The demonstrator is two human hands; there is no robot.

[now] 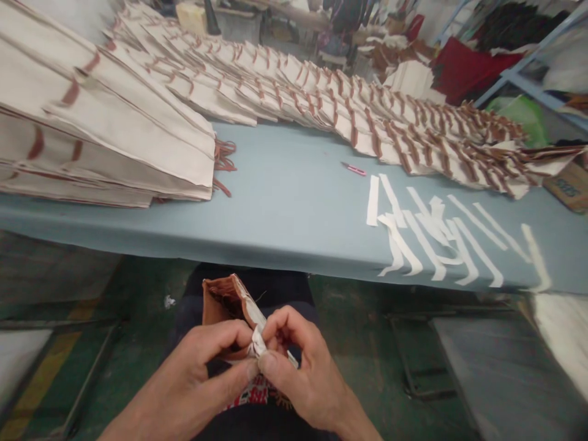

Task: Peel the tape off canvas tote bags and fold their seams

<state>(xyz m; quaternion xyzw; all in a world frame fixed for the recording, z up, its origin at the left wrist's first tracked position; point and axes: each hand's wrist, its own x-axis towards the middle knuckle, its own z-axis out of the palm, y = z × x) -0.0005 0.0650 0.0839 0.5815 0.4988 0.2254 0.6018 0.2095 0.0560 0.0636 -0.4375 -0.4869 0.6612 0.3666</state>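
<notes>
Over my lap, both hands pinch a small folded piece of brown and white material (232, 303). My left hand (197, 373) grips it from below and the left, with thumb and forefinger closed on its white edge. My right hand (298, 367) pinches the same white strip (258, 343) from the right, fingers curled tight. The piece sits below the front edge of the blue-grey table (285, 202).
A tall stack of cream bags with brown handles (105, 128) lies on the table's left. A long overlapping row of similar bags (367, 116) runs along the back. Several white strips (432, 236) lie at the right. A small pink tool (353, 169) rests mid-table.
</notes>
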